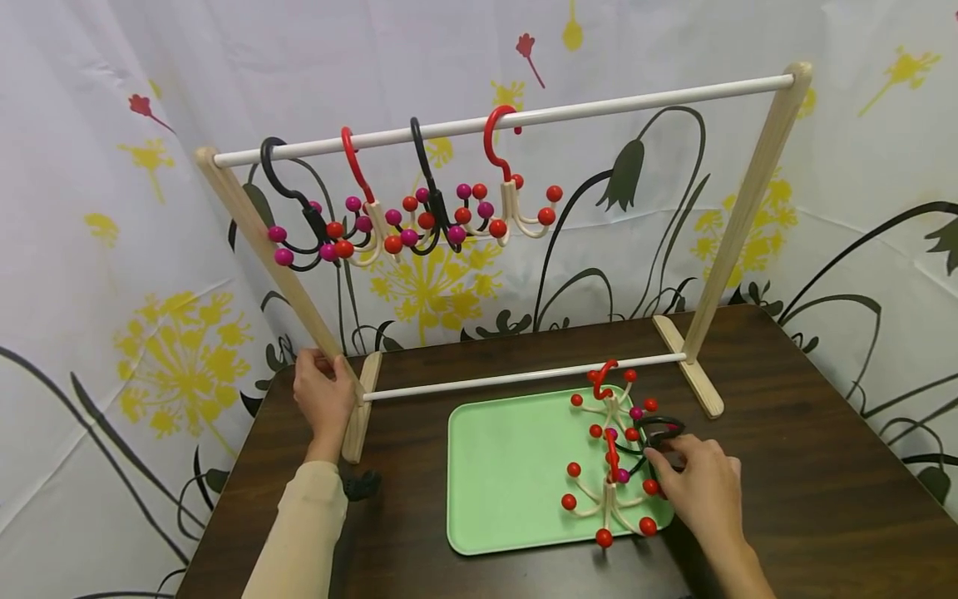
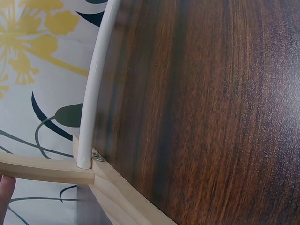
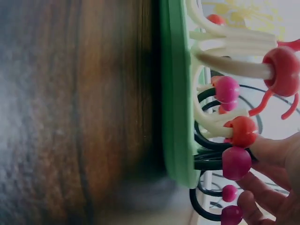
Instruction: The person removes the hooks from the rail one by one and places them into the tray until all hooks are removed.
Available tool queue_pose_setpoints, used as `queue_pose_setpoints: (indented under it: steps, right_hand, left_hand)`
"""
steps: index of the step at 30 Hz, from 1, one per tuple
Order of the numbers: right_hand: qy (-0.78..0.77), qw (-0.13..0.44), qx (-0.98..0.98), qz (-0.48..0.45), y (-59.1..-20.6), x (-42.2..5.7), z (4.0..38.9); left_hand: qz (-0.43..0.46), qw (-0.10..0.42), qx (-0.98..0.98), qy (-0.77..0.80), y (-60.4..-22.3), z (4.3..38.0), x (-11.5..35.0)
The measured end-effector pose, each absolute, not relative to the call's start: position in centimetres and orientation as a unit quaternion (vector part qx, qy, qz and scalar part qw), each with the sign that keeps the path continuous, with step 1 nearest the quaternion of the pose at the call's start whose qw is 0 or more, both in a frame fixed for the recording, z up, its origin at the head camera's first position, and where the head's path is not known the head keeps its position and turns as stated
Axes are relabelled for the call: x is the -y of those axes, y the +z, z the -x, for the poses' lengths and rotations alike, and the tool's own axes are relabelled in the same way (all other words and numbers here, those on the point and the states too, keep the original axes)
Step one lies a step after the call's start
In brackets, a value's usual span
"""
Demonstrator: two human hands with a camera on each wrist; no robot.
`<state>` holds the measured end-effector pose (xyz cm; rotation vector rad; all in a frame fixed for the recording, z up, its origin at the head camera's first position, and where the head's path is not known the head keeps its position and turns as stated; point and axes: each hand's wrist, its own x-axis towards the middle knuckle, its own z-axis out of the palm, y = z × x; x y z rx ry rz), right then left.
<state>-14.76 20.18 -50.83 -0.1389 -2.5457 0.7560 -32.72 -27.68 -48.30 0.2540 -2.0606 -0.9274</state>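
My left hand [image 1: 325, 399] grips the lower part of the left wooden post [image 1: 258, 241] of a hanging rack; only a fingertip [image 2: 5, 194] shows in the left wrist view. Over the right end of a green tray [image 1: 501, 478], my right hand [image 1: 703, 487] pinches a black multi-arm hook hanger [image 1: 659, 426] with magenta ball tips [image 3: 236, 163]. Its lower arms are partly hidden among two cream hangers with red hooks and red balls: one at the tray's back [image 1: 612, 408], one at its front [image 1: 609, 499].
From the rack's white top rod [image 1: 636, 101] hang two black and two red-hooked hangers, bunched toward the left. A lower white rod [image 1: 524, 378] runs behind the tray. The right post [image 1: 748, 208] stands on a wooden foot [image 1: 688, 370]. Patterned cloth [image 1: 883, 133] backs the brown table [image 1: 816, 474].
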Motion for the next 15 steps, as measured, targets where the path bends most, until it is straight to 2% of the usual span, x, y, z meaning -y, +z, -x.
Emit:
queue_pose_setpoints:
  steps: [15]
  right_hand:
    - [0.26,0.219,0.94,0.023,-50.4,-18.4,14.0]
  left_hand:
    - [-0.107,0.421,0.821,-0.371,-48.2,32.8,27.5]
